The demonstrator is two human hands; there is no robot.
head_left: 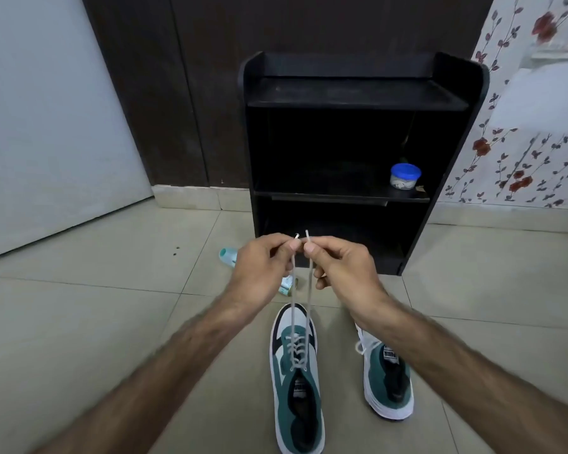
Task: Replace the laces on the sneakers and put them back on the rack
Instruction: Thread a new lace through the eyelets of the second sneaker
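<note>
Each hand pinches one end of the lace (300,290) between thumb and forefinger: the left hand (263,273) holds the left end, the right hand (343,271) the right end, with the two stiff tips poking up just above the fingertips, side by side and nearly touching. The other fingers curl loosely beneath and hold nothing else.

From the pinches the two strands run down taut and almost parallel to the left shoe (295,371), which stands on the floor (79,322) below the hands, toe towards the rack (358,93). The lace is already crossed through most of its eyelets; the top ones look unthreaded, though that is hard to tell.

The lace is thin, soft and limp, so it only keeps a line under tension; the hard tips are the part to steer through an eyelet, and a grip just behind them seems best. The shoe looks light and may lift or slide if pulled hard.

The right shoe (387,371) stands just beside the first, partly hidden by the right forearm, with a lace showing at its front. The rack stands beyond, with a blue-lidded jar (405,176) on its middle shelf.
</note>
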